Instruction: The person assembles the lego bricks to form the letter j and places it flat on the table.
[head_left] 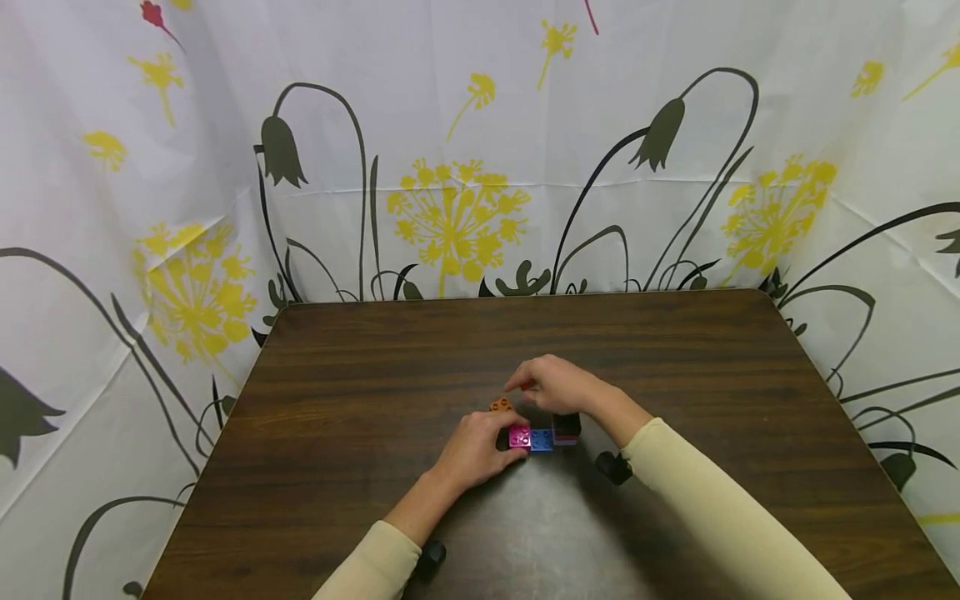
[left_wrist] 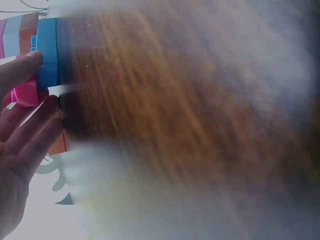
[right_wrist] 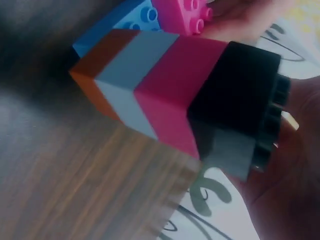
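My left hand (head_left: pixel 472 446) holds a pink brick (head_left: pixel 519 437) between thumb and fingers. Beside that brick is a blue brick (head_left: pixel 542 440), with its studs facing up. At the blue brick's right end rises a stack: an orange brick (right_wrist: pixel 102 62), a light grey-blue brick (right_wrist: pixel 137 57), a pink brick (right_wrist: pixel 182 70) and a black brick (right_wrist: pixel 240 75) on top. Just behind the left fingers lies another orange brick (head_left: pixel 501 404). My right hand (head_left: pixel 558 385) hovers behind the stack, fingers loosely bent, fingertips close to that orange brick and holding nothing visible.
The bricks are near the middle of a dark wood table (head_left: pixel 360 375). A white curtain (head_left: pixel 480 100) with printed flowers hangs behind and along the sides. Each wrist carries a small black camera (head_left: pixel 613 468).
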